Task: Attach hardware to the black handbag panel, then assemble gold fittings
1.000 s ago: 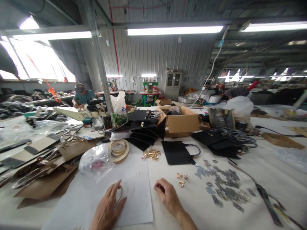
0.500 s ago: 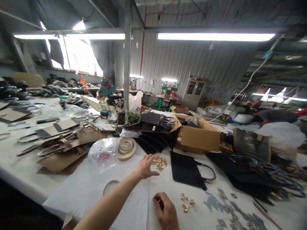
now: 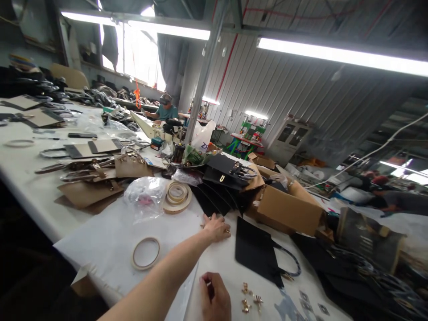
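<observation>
Mid-table, off the black panel's [image 3: 256,249] left edge: gold clasps [image 3: 202,226], nearly buried beneath left hand [image 3: 216,227], fingers curled down, grip impossible to tell. Near the front edge, right hand [image 3: 216,299] fisted closed. Probably best pinching few, lifting straight, scattering none.

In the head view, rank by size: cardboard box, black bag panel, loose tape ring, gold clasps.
1. cardboard box
2. black bag panel, nearly as big but closer to the camera, so unsure
3. loose tape ring
4. gold clasps
</observation>
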`<state>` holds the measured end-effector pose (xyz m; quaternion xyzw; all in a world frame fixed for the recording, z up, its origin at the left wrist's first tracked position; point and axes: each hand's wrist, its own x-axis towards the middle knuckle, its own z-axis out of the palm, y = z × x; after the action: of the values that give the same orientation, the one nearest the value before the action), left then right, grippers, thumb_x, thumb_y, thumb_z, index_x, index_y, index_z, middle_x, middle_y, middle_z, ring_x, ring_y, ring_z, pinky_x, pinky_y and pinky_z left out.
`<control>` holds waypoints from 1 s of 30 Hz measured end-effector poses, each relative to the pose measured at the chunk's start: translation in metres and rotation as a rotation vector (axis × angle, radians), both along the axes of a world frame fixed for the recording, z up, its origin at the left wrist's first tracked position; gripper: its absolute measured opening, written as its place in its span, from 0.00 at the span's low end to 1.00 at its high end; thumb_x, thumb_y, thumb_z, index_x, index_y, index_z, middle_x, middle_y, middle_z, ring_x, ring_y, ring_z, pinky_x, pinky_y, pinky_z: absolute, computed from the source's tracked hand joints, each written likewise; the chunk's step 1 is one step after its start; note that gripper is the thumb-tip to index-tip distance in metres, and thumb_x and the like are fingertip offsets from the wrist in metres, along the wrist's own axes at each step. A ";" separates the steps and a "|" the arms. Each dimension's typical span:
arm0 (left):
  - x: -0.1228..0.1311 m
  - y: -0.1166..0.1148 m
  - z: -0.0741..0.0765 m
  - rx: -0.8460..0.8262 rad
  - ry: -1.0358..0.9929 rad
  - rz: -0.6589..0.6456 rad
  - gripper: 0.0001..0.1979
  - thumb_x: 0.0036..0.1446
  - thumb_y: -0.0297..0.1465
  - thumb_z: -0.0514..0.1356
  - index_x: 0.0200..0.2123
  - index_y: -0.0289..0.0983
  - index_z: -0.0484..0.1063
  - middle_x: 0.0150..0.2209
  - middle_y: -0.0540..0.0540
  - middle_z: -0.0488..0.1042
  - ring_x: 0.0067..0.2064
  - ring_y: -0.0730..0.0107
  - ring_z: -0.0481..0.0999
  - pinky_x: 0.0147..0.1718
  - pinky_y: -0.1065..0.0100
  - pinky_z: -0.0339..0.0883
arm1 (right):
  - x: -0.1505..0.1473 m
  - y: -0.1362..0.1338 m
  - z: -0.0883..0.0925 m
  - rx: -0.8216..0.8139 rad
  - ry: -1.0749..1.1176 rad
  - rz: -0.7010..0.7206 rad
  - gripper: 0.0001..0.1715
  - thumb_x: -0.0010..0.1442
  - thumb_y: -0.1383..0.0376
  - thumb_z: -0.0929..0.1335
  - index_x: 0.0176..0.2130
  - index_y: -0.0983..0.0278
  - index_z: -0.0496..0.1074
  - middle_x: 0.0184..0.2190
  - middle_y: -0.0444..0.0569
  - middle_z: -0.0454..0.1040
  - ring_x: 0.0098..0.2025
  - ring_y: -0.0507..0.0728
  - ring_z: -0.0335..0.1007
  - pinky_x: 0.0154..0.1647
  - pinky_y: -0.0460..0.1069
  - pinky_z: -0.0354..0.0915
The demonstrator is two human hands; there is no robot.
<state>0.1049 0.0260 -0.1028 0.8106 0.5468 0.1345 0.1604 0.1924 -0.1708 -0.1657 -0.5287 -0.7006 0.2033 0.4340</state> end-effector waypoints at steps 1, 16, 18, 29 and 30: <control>0.000 -0.004 -0.002 0.025 -0.011 0.001 0.18 0.63 0.50 0.55 0.50 0.53 0.78 0.55 0.41 0.73 0.59 0.36 0.64 0.54 0.24 0.50 | 0.000 0.000 0.003 -0.019 0.002 0.002 0.15 0.68 0.54 0.64 0.34 0.57 0.72 0.27 0.45 0.73 0.25 0.55 0.70 0.29 0.49 0.67; -0.036 -0.085 -0.022 0.292 -0.046 0.008 0.19 0.63 0.48 0.59 0.49 0.46 0.77 0.49 0.43 0.75 0.52 0.50 0.70 0.52 0.50 0.63 | 0.007 -0.006 0.014 -0.183 -0.042 0.051 0.17 0.66 0.50 0.66 0.39 0.58 0.77 0.36 0.50 0.81 0.37 0.61 0.77 0.41 0.51 0.72; -0.040 -0.099 -0.023 0.286 -0.051 -0.021 0.20 0.62 0.48 0.60 0.53 0.47 0.76 0.51 0.43 0.75 0.52 0.50 0.70 0.54 0.50 0.62 | 0.005 -0.008 0.018 -0.181 -0.037 0.047 0.17 0.66 0.50 0.66 0.38 0.58 0.77 0.36 0.50 0.81 0.37 0.61 0.77 0.41 0.51 0.71; -0.048 -0.067 -0.017 0.201 -0.236 0.250 0.30 0.68 0.52 0.50 0.66 0.44 0.64 0.68 0.38 0.63 0.67 0.42 0.60 0.64 0.40 0.52 | 0.003 -0.010 0.029 -0.187 0.019 0.060 0.15 0.66 0.53 0.67 0.37 0.59 0.77 0.33 0.48 0.79 0.33 0.58 0.76 0.37 0.48 0.70; -0.049 -0.058 -0.016 0.158 -0.240 0.216 0.29 0.68 0.52 0.50 0.64 0.43 0.66 0.66 0.38 0.66 0.65 0.43 0.63 0.63 0.42 0.55 | 0.003 -0.010 0.029 -0.189 0.034 0.063 0.14 0.66 0.54 0.67 0.36 0.59 0.77 0.32 0.47 0.79 0.33 0.57 0.75 0.36 0.47 0.69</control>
<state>0.0555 -0.0316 -0.1193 0.7353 0.5955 0.2893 0.1448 0.1950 -0.1813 -0.1366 -0.5414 -0.6870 0.2911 0.3874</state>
